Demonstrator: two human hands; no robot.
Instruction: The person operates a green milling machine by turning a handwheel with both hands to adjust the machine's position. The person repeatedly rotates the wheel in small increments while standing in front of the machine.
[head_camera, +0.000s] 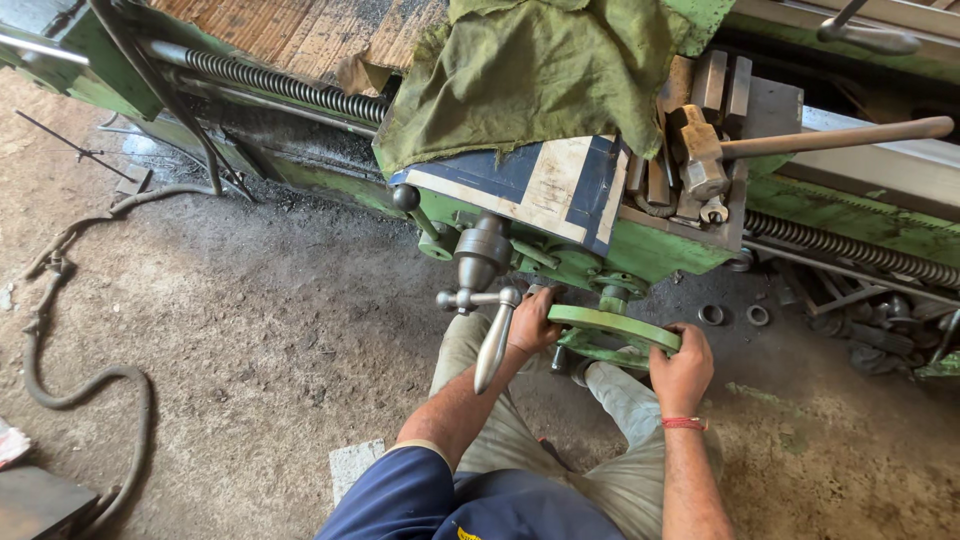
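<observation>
Both of my hands grip a green handwheel (608, 322) on the front of a green lathe carriage (660, 250). My left hand (533, 322) holds the wheel's left rim, and my right hand (682, 368), with a red thread at the wrist, holds its right rim. A grey metal lever handle (493, 345) hangs down just left of my left hand. On top of the carriage lie a hammer (705, 160) with a long wooden shaft and a blue and white sheet (545, 185).
A green cloth (530, 70) drapes over the machine. A threaded lead screw (280, 85) runs along the bed. A dark hose (60, 340) snakes across the dirt floor at left. Metal rings (712, 314) and scrap lie on the floor at right.
</observation>
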